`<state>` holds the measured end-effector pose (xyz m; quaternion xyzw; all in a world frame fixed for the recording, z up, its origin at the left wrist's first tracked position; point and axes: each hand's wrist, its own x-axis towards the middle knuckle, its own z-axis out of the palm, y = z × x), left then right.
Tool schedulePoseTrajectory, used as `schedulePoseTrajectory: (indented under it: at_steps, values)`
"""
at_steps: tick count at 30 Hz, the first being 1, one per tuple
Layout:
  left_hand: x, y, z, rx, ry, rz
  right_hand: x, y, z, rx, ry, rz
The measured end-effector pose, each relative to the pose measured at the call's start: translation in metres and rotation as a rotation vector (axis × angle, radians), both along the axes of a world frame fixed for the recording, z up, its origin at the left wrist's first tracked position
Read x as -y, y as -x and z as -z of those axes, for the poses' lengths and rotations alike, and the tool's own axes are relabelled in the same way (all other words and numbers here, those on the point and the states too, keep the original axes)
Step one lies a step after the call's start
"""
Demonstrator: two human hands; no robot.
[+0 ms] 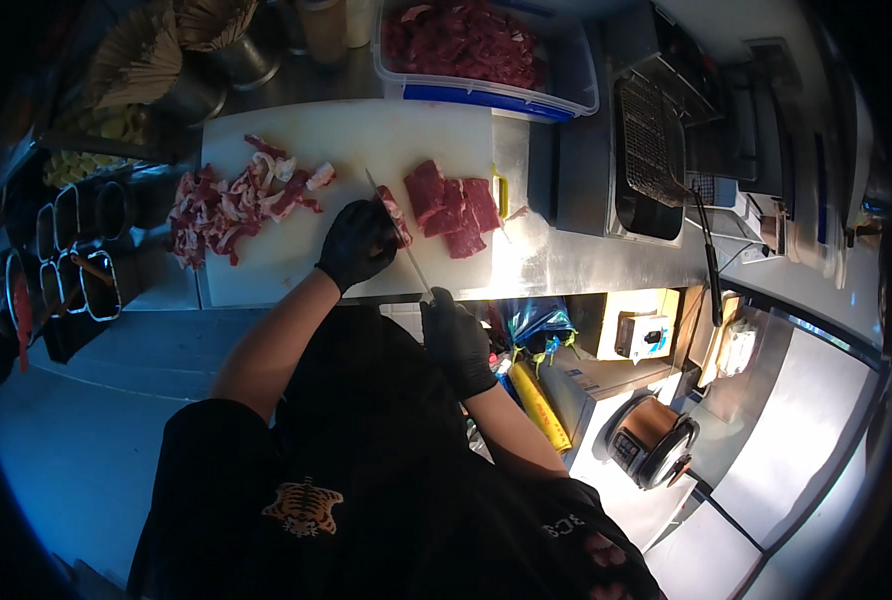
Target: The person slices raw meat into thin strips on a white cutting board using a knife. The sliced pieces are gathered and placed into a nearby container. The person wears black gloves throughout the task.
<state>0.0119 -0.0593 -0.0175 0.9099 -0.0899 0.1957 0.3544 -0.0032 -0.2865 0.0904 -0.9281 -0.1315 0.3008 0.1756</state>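
My right hand (455, 341), in a black glove, grips the handle of a long kitchen knife at the front edge of a white cutting board (333, 127). The narrow knife blade (414, 264) slants away to the left across the board. Against its right side lies a strip of raw red meat (393, 210). Close to the blade's left side, my left hand (357, 244), also black-gloved, rests with curled fingers; their tips and anything beneath them are hidden. Several flat slabs of raw meat (453, 206) overlap on the right. Fatty meat trimmings (228, 199) are heaped at the left.
Behind the board stands a clear plastic tub (581, 86) of cut red meat. A wire fryer basket (648, 142) sits right, its long handle jutting forward. Metal containers (101, 285) line the left. Below the counter are a yellow roll box (540, 409) and an electric cooker (652, 442).
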Motion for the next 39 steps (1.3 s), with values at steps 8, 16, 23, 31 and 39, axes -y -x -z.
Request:
schedulePoseTrajectory:
  at_steps: [8, 16, 23, 31, 39]
  values:
    - [-0.002, -0.002, -0.002, -0.025, 0.009, 0.008, -0.016, -0.008, -0.007, 0.250, -0.134, -0.064]
    - [-0.001, 0.000, -0.006, -0.088, 0.026, 0.001, -0.016, -0.007, 0.006, 0.499, -0.203, -0.216]
    - [-0.004, -0.004, -0.004, -0.002, -0.021, 0.019, 0.005, -0.002, 0.027, 0.181, 0.044, -0.291]
    - [-0.002, -0.002, -0.002, -0.085, 0.041, 0.006, -0.003, -0.009, 0.010, 0.143, 0.074, -0.157]
    - [-0.001, -0.001, -0.002, -0.077, 0.041, -0.074, -0.002, -0.020, 0.021, 0.305, -0.067, -0.224]
